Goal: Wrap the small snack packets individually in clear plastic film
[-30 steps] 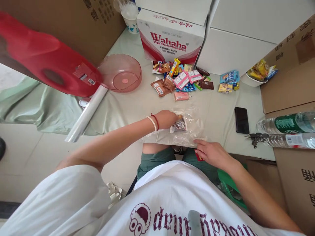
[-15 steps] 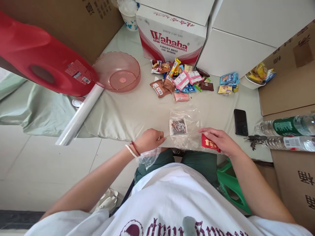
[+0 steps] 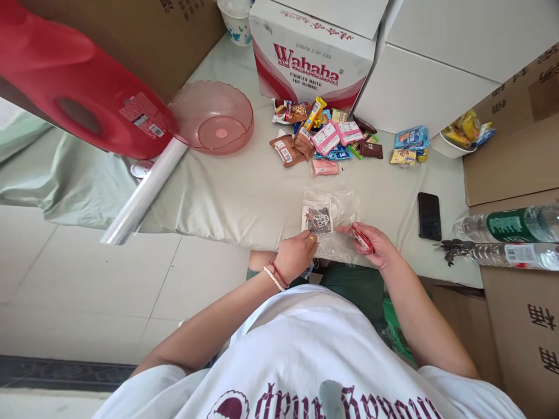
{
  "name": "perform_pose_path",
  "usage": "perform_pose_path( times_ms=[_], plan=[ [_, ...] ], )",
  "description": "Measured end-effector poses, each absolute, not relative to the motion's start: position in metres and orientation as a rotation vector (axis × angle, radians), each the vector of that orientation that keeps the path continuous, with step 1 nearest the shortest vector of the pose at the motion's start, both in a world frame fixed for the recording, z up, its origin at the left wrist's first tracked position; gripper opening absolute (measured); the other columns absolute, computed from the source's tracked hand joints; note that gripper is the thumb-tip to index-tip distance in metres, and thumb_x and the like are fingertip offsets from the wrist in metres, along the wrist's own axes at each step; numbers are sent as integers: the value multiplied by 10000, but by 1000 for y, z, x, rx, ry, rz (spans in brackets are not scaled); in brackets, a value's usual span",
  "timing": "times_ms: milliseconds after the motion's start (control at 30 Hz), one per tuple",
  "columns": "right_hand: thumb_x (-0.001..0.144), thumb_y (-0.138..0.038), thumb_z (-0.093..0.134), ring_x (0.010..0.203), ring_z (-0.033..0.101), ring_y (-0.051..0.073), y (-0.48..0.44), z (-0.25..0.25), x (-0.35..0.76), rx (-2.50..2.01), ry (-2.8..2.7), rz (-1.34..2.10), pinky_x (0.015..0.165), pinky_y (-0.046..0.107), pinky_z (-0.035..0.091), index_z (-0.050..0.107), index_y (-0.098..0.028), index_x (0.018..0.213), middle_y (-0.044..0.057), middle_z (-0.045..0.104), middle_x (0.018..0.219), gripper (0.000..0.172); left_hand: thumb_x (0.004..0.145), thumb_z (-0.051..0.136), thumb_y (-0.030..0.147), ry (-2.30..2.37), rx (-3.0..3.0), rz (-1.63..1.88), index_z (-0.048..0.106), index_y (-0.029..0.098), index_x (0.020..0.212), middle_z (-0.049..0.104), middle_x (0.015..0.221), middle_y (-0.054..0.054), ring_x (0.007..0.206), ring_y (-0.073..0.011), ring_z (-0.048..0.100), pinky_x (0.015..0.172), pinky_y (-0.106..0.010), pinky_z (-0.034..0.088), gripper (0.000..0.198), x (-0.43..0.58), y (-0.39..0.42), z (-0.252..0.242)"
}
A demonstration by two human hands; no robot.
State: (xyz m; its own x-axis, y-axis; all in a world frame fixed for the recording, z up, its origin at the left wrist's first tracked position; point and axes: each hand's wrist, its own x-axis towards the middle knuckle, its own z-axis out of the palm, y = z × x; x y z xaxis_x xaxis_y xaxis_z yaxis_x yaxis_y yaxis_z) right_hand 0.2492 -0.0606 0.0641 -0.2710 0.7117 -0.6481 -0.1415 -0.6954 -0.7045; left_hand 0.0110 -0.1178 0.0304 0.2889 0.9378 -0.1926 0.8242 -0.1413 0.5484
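My right hand (image 3: 373,245) holds a small red packet (image 3: 362,239) between thumb and fingers, over the right part of a clear plastic bag (image 3: 343,203). My left hand (image 3: 297,254) is closed at the bag's lower left edge, its fingertips pinched just below a white and brown snack packet (image 3: 318,219). What the left fingers grip is too small to make out. The snack packet lies flat on or in the bag; I cannot tell which.
Behind lies a pile of wrapped snacks (image 3: 327,137), with a pink bowl (image 3: 218,139) and plastic roll (image 3: 146,195) to the left. On the right are snack packets (image 3: 410,139), a white tub (image 3: 452,148), a phone (image 3: 429,216), keys (image 3: 453,250) and bottles (image 3: 510,225).
My left hand has moved right to the bag's lower edge, near the snack packet. My right hand has shifted slightly left, and the red packet in it is now turned more edge-on.
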Motion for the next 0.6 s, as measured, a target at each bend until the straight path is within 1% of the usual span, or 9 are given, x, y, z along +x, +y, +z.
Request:
perform_pose_path(
  times_ms=[133, 233, 300, 367, 467, 533, 600],
  plan=[
    [688, -457, 931, 406, 375, 18, -65, 54, 253, -1395, -663, 2036, 376, 219, 213, 745, -168, 776, 125, 815, 1141, 355, 1001, 565, 285, 1568, 1707, 735, 703, 193, 928, 647, 836, -36, 702, -149, 617, 669, -269, 454, 181, -3, -132, 16],
    [695, -435, 928, 412, 362, 13, -68, 47, 255, -1390, -641, 2031, 368, 219, 218, 763, -168, 786, 121, 807, 1191, 327, 943, 621, 291, 1586, 1450, 923, 686, 194, 860, 610, 755, -3, 636, -123, 554, 633, -250, 436, 143, -13, -142, 12],
    [711, -426, 917, 416, 357, 14, -71, 42, 257, -1384, -640, 2029, 365, 224, 220, 783, -174, 820, 118, 799, 1223, 305, 910, 657, 342, 1612, 1288, 946, 673, 194, 823, 584, 694, 16, 608, -116, 518, 607, -245, 415, 173, -20, -148, 10],
    [727, -431, 903, 419, 351, 16, -73, 39, 259, -1377, -649, 2026, 366, 229, 220, 796, -179, 840, 117, 795, 1237, 297, 866, 692, 426, 1635, 1089, 968, 664, 190, 817, 553, 646, 31, 584, -111, 479, 581, -243, 388, 243, -29, -153, 8],
    [733, -444, 893, 426, 346, 15, -76, 37, 261, -1377, -658, 2020, 376, 231, 223, 794, -181, 825, 111, 785, 1270, 296, 770, 730, 533, 1635, 796, 979, 646, 181, 823, 547, 633, 37, 566, -106, 451, 555, -244, 359, 366, -46, -160, 5],
    [730, -455, 894, 424, 348, 16, -77, 39, 262, -1369, -662, 2018, 384, 234, 228, 779, -182, 789, 109, 784, 1271, 302, 726, 741, 529, 1677, 739, 933, 651, 173, 837, 561, 643, 32, 559, -104, 447, 548, -246, 346, 383, -62, -161, 7],
    [739, -470, 892, 422, 354, 19, -77, 47, 263, -1341, -684, 2024, 393, 238, 236, 766, -185, 772, 107, 790, 1256, 313, 741, 711, 483, 1786, 802, 885, 670, 169, 878, 583, 663, 25, 556, -107, 453, 553, -251, 347, 346, -79, -157, 18]
  ],
)
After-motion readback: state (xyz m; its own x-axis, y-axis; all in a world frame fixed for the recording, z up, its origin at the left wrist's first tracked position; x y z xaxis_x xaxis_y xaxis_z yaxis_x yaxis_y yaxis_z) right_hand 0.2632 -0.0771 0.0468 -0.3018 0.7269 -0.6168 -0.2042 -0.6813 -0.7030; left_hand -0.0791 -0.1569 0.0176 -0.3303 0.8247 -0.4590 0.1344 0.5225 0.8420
